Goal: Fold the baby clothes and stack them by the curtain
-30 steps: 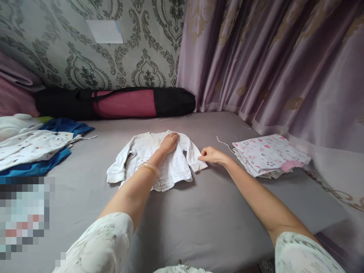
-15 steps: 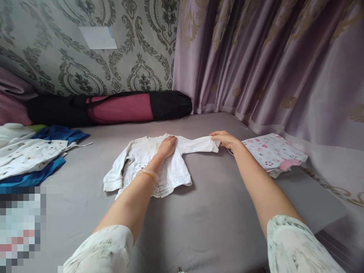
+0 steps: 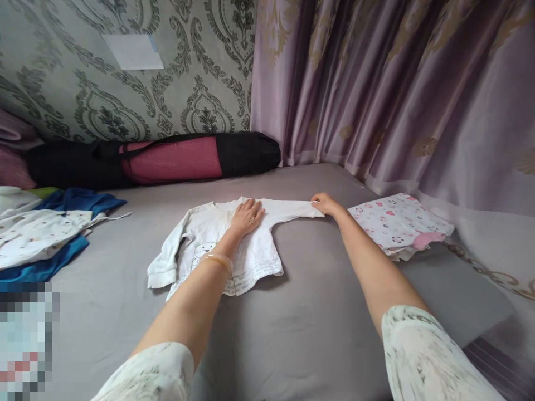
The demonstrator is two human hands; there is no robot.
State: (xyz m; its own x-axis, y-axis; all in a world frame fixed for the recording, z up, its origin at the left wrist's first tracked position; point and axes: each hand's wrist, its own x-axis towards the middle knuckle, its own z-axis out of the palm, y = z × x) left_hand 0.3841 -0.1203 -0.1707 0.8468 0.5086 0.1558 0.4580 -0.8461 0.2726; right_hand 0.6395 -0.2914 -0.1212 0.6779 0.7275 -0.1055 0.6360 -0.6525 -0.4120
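Note:
A small white long-sleeved shirt point(image 3: 259, 262) with a bear print on its front lies spread on the grey sheet. My left hand point(image 3: 247, 217) rests flat on its upper chest, fingers apart, pressing the cloth. With its fingers closed on the cuff, my right hand point(image 3: 326, 205) holds the right-hand sleeve stretched straight out to the side. The other sleeve lies bent downward at the left. My left forearm covers part of the print and the lower hem.
Folded white clothes with pink prints point(image 3: 397, 223) lie at the right by the purple curtain point(image 3: 334, 83). Loose garments, white and blue point(image 3: 62, 250), are heaped at the left. A long black and pink bag point(image 3: 175, 159) lies along the wall on the grey sheet point(image 3: 301, 323).
The sleeve in my right hand is pulled straighter and flatter. My left hand's fingers have spread wider on the shirt. The view has shifted slightly.

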